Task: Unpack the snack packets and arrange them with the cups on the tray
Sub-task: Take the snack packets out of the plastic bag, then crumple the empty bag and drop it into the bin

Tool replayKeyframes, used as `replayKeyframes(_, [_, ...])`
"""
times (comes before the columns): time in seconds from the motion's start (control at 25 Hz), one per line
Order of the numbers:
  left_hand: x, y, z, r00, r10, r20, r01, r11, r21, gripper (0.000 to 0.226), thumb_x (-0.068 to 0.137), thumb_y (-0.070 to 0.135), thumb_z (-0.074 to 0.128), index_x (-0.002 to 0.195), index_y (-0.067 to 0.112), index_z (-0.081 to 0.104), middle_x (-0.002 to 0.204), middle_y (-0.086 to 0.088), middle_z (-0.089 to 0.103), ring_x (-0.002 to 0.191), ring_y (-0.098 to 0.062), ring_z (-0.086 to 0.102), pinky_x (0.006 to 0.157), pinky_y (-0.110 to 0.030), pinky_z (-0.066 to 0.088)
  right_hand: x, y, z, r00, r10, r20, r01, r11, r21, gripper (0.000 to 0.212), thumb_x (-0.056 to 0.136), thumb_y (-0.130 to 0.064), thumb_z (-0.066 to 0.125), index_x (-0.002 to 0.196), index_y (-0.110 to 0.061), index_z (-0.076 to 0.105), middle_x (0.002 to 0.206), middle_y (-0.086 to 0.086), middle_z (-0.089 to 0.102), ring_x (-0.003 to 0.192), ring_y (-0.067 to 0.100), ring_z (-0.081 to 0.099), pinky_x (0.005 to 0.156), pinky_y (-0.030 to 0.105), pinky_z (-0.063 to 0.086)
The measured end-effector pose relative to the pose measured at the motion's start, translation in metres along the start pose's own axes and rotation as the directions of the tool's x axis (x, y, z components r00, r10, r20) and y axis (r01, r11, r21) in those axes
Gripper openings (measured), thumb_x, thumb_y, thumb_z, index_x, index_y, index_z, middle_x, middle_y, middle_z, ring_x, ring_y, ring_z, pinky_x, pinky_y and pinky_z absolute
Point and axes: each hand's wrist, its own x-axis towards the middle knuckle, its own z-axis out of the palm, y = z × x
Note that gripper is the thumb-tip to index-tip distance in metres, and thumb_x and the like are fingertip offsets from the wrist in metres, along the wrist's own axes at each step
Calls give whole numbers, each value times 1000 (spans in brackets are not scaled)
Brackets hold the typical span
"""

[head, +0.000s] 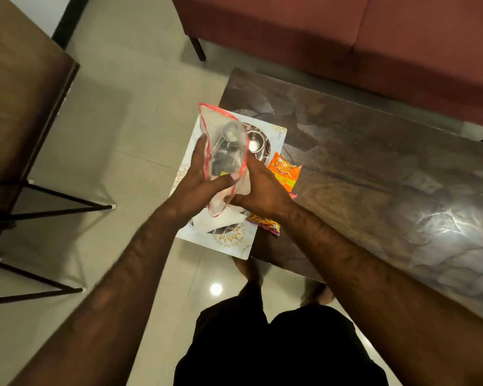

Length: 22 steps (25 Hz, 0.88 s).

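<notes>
A clear plastic bag with a red edge (226,151) is held up over the tray (234,246) by both hands. My left hand (200,174) grips its left side with the thumb across the front. The bag's lower right side is pinched in my right hand (260,188). Through the bag a steel cup (230,132) shows, and a second steel cup (255,140) stands on the tray beside it. An orange snack packet (286,171) lies on the table right of the tray. Another packet (265,222) lies partly under my right wrist.
The white patterned tray sits on the near-left corner of a dark wooden table (374,168) and overhangs its edge. A red sofa (346,37) stands behind. A brown table with black metal legs (25,107) is at the left. Tiled floor lies between.
</notes>
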Motion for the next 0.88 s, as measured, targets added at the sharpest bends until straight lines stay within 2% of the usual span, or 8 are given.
replayKeyframes(0.12, [-1,1,9,1000,-13,10,14,996,-88,91,89,37,72,155,48,9,165,17,21,149,-10,28,113,-45,40,3,-10,7,998,-33,54,35,998,-49,97,88,-25,82,167,-25,27,166,2,46,150,23,44,118,31,42])
replayKeyframes(0.24, [1,10,7,996,37,-78,-47,989,-141,72,95,2,60,151,39,34,153,11,44,132,-13,52,88,-28,57,1,-16,2,999,2,51,-4,999,35,93,87,-22,82,165,-27,32,161,2,51,146,20,49,117,39,47])
replayKeyframes(0.4, [2,24,-4,972,-32,-234,-27,969,-244,49,90,-11,42,110,25,69,118,-3,71,86,-29,74,59,-43,59,-4,-12,-21,994,51,-96,-51,999,-3,109,77,-46,90,165,-25,30,165,0,46,150,22,44,122,47,42])
replayKeyframes(0.48, [4,28,-6,957,-105,-270,1,933,-359,35,87,-8,45,89,18,68,90,-6,73,65,-27,66,53,-34,52,-8,-4,-32,980,128,-153,-123,991,43,117,72,-54,92,165,-27,27,170,-4,38,149,13,39,122,38,37])
replayKeyframes(0.56, [8,35,-6,933,-234,-274,33,813,-581,31,85,-4,47,69,17,62,62,-3,60,50,-20,51,49,-25,39,-11,6,-39,963,241,-124,-220,961,165,127,63,-65,94,164,-33,26,169,-8,38,146,7,39,122,36,37])
replayKeyframes(0.68, [12,42,-6,911,-404,-83,149,510,-847,38,88,2,43,54,17,53,50,3,45,39,-12,42,42,-18,36,-22,15,-43,920,392,9,-365,848,385,144,43,-81,93,162,-45,20,169,-8,39,151,23,46,117,60,48])
replayKeyframes(0.76, [13,42,-1,932,-361,20,213,504,-837,34,89,6,44,63,12,64,65,-3,60,52,-18,57,54,-26,49,-32,5,-45,904,410,122,-402,715,572,127,58,-61,97,161,-45,25,163,-7,47,144,28,55,103,65,57])
replayKeyframes(0.88, [3,50,15,933,-333,137,328,627,-707,34,98,27,49,110,3,70,96,-17,73,77,-31,71,72,-42,61,-39,-9,-46,943,277,182,-315,580,751,91,74,-37,92,153,-25,48,140,5,72,127,29,70,98,55,62])
